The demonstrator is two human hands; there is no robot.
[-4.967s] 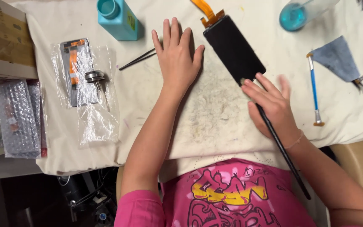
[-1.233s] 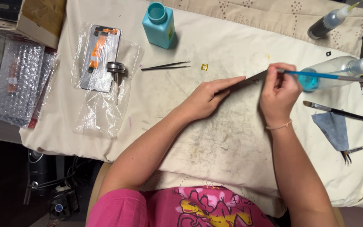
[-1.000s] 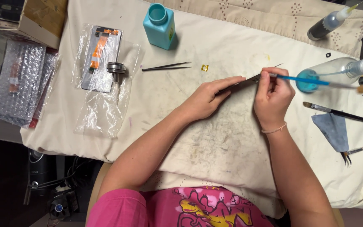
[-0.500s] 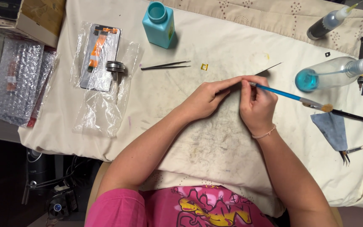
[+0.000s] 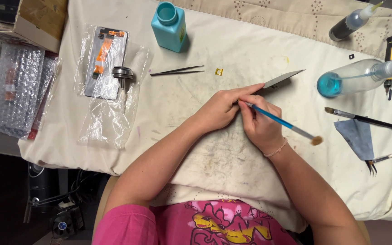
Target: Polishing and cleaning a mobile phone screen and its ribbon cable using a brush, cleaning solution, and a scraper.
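Hands meet over the middle of the stained cream cloth (image 5: 250,54) that covers our bench. Our left hand (image 5: 223,109) is curled shut around one end of a thin dark phone screen panel (image 5: 283,79), which we hold on edge so that it juts up and to the right from our fingertips, its far corner above the cloth. Our right hand (image 5: 259,124) sits just beside the left, touching it at the fingertips, and pinches a blue-handled brush (image 5: 282,121); its handle end is at the panel's near end, while the brownish bristle tip points away to the lower right, past our wrist. Beyond the hands lie black tweezers (image 5: 178,71) and a tiny yellow part (image 5: 219,71), near each other. A teal bottle (image 5: 169,26) stands at the top of the cloth. To the left, a clear plastic bag (image 5: 107,90) holds a phone part with an orange flex cable (image 5: 103,56), and a small round metal piece (image 5: 123,72) rests on it. At the far left are bubble wrap (image 5: 17,90) and a cardboard box (image 5: 39,20). On the right lie a clear bottle of blue liquid (image 5: 355,79) on its side, a dark-handled brush (image 5: 368,119), a grey-blue cloth scrap (image 5: 357,136), and a dark dropper bottle (image 5: 352,20).
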